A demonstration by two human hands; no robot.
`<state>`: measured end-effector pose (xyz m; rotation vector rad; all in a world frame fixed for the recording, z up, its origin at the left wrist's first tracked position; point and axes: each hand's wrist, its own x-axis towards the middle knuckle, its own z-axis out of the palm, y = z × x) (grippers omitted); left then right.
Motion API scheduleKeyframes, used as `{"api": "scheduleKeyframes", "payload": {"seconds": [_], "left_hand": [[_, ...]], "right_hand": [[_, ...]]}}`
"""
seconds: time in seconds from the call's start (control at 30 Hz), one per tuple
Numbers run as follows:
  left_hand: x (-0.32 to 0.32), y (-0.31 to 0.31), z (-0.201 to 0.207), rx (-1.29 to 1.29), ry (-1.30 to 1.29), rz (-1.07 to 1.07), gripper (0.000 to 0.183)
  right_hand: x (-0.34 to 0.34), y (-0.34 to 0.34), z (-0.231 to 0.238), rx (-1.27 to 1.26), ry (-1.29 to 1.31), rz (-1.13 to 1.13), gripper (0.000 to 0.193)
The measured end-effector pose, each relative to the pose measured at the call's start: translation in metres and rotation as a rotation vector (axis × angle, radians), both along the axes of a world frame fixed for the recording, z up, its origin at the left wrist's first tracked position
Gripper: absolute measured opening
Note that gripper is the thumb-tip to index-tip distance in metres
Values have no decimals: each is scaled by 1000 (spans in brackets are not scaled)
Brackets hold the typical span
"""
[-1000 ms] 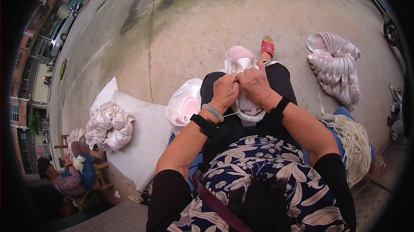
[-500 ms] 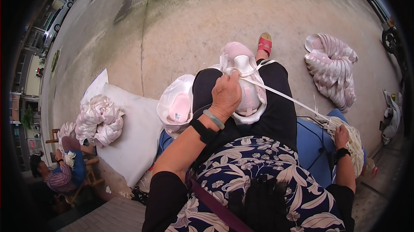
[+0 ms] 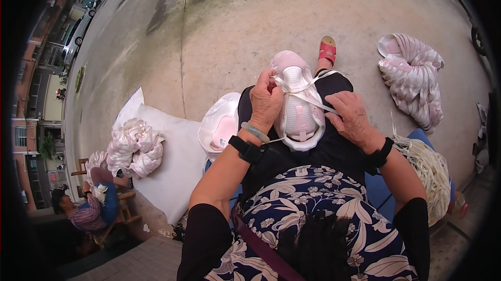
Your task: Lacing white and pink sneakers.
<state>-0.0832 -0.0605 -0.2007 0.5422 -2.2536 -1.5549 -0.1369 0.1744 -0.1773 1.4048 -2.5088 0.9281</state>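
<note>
A pink and white sneaker [image 3: 302,114] rests across my thighs, toe pointing away from me. A white shoelace [image 3: 314,101] crosses over its tongue. My left hand [image 3: 265,104] is closed at the left eyelet edge, finger and thumb pinching the lace there. On the right side, my right hand [image 3: 353,119] has its thumb and fingers closed on the lace, drawn from the shoe's middle. Another strand loops over my right knee. Beside my left thigh sits a white bag [image 3: 206,127] with a pink-lined shoe piece [image 3: 225,130] in it.
A heap of white laces [image 3: 425,174] lies on blue cloth at my right. Bundled pink-white shoe uppers lie on the ground at right [image 3: 412,77] and on a white sheet [image 3: 164,176] at left [image 3: 136,148]. Another person [image 3: 91,210] sits at far left.
My right hand has come from the lace heap up to the sneaker and now grips its lace. My left hand has shifted from the tongue to the shoe's left edge.
</note>
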Motion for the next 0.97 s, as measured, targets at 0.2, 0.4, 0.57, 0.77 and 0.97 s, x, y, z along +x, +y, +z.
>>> {"api": "scheduleKeyframes", "payload": {"seconds": [0.2,0.4,0.57,0.77,0.97], "left_hand": [[11,7,5,-40,-29,-69,43],[14,13,13,-105,-122,-84,47],[14,12,7,-87,-73,-108,47],[18,11,9,-113,-45,-65,41],[8,15,14,-676,155,-218,34]], "right_hand": [[3,-27,-9,139,44,44,10],[13,28,-10,112,-42,0,4],[19,78,-5,95,-257,-150,3],[8,70,6,93,-273,-69,6],[0,-2,6,-42,-215,-31,49]]}}
